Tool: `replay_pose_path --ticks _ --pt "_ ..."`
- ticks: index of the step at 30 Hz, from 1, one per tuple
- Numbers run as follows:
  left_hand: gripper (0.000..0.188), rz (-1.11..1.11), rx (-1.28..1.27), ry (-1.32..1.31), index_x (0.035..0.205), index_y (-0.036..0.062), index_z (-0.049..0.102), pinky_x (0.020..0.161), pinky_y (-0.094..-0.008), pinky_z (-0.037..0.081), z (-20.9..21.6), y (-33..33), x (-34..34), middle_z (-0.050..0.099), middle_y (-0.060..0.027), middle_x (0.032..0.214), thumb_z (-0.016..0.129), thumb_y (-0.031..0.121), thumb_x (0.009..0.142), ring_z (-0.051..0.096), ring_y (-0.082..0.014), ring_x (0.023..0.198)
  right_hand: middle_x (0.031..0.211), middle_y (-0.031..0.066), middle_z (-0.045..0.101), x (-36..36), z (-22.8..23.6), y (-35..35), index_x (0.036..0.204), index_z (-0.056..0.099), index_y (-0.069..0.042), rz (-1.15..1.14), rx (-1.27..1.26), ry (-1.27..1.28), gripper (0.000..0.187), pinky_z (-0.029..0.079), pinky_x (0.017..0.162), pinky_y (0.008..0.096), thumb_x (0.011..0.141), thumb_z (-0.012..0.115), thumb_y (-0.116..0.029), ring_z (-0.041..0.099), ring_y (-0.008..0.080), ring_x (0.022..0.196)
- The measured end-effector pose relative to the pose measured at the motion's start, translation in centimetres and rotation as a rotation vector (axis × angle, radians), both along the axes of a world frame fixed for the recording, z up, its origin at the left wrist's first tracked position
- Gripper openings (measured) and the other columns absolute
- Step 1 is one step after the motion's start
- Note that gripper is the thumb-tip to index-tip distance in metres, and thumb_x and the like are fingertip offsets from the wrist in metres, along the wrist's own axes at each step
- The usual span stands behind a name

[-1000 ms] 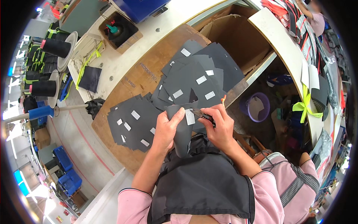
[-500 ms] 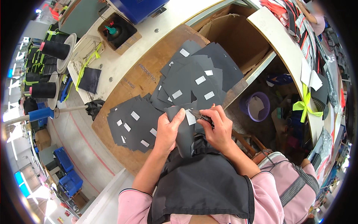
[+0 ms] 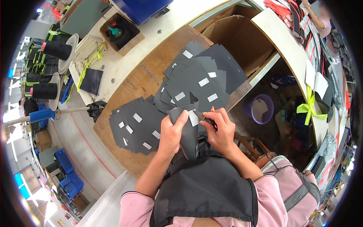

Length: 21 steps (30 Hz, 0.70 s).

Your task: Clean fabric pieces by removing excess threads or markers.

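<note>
My left hand [image 3: 172,130] is closed on a dark grey fabric piece [image 3: 186,132], its thumb pressed on the upper part while the lower end hangs down in front of my apron. A white label [image 3: 193,118] sits near the piece's right edge. In my right hand [image 3: 221,130] are small dark thread snips [image 3: 209,122], mostly covered by the fingers; their pointed tip reaches toward the label. Beyond both hands, overlapping grey fabric pieces [image 3: 187,77] with white labels lie on a brown board. A second pile of labelled grey pieces [image 3: 132,113] spreads to the left.
The brown board [image 3: 124,96] rests on a white table [image 3: 181,19]. At the back stand a blue machine [image 3: 141,7] and a box holding a green-topped bottle [image 3: 113,31]. Right are an open cardboard box [image 3: 242,41] and a purple bin [image 3: 261,108]. Black thread cones [image 3: 56,50] stand left.
Both hands stay almost in place, still holding the fabric piece and the snips. The snips' tip shifts slightly beside the label, and the piece's lower end swings a little to the right.
</note>
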<state>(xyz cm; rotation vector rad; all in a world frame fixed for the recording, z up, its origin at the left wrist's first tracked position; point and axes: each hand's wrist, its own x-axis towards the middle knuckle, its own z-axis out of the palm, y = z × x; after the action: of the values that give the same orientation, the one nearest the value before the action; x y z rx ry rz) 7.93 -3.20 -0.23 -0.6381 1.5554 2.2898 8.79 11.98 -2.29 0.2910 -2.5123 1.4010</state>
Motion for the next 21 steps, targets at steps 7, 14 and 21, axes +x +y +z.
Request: replay_pose_path --ticks 7,14,21 --pt "0.015 0.020 -0.001 0.023 0.088 0.0050 0.058 0.066 -0.0209 0.042 -0.6 -0.2 0.2 0.055 0.0030 0.082 0.058 0.020 0.091 0.048 -0.0037 0.074 0.082 0.0079 0.056 0.4 0.7 0.1 0.094 0.058 -0.003 0.004 -0.030 -0.020 0.027 0.046 0.048 0.0289 0.072 0.073 -0.005 0.057 0.0182 0.055" --pt "0.016 0.044 0.027 0.031 0.090 0.0047 0.058 0.069 -0.0210 0.041 -0.5 0.4 0.4 0.056 0.0019 0.084 0.059 0.020 0.091 0.049 -0.0042 0.077 0.082 0.0083 0.056 0.5 0.1 -0.3 0.098 0.056 -0.003 0.004 -0.039 -0.041 0.030 0.046 0.046 0.0283 0.073 0.072 -0.005 0.057 0.0183 0.054" --pt "0.016 0.045 0.041 0.046 0.091 0.0035 0.058 0.069 -0.0221 0.043 -0.4 0.2 0.3 0.058 0.0004 0.085 0.059 0.020 0.091 0.051 -0.0052 0.076 0.083 0.0090 0.056 0.2 -0.1 -0.5 0.096 0.057 -0.002 -0.012 -0.038 0.008 0.027 0.046 0.046 0.0279 0.073 0.071 -0.005 0.058 0.0188 0.055"
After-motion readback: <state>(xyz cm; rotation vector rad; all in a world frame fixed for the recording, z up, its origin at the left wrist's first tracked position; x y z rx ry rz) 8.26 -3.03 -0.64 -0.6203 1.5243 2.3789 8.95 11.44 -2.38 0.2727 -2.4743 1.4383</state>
